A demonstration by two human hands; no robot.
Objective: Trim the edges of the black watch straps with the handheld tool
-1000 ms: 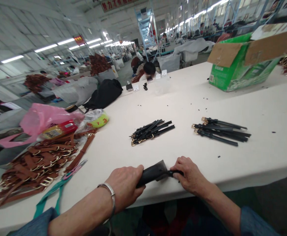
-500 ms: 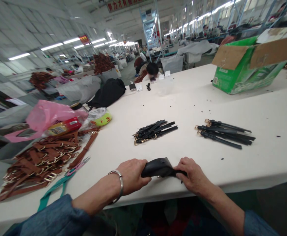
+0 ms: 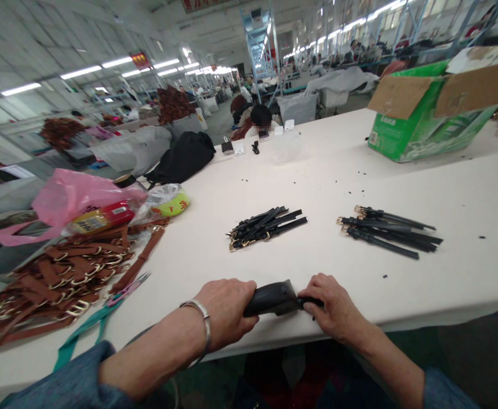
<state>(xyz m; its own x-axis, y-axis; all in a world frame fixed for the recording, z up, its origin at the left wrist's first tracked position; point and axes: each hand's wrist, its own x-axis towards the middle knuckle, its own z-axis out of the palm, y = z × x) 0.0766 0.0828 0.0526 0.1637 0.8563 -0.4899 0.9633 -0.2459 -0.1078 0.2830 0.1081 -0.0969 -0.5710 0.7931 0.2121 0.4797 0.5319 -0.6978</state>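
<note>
My left hand (image 3: pixel 229 312), with a silver bangle at the wrist, is wrapped round a black handheld tool (image 3: pixel 270 298). Its body is rounded and its right end is flat and flared; its exact kind is unclear. Close by that end, my right hand (image 3: pixel 331 307) pinches a short black strap (image 3: pixel 310 301), most of it hidden by the fingers. Strap and tool end meet or nearly meet just above the table's front edge. Beyond my hands lie a pile of black buckle straps (image 3: pixel 270 227) and, to the right, a second group of black buckle straps (image 3: pixel 391 230).
Brown straps with metal rings (image 3: pixel 61 278) heap at the left, beside pink-handled scissors (image 3: pixel 127 289) and a teal ribbon (image 3: pixel 82 335). A pink bag (image 3: pixel 70 193) and black cloth (image 3: pixel 184 159) sit behind. An open green box (image 3: pixel 427 125) stands back right. A person (image 3: pixel 260 119) is beyond the table.
The black tool has turned slightly in my left hand, its flared end now facing me more. My left forearm has shifted a little left. My right hand still pinches the strap.
</note>
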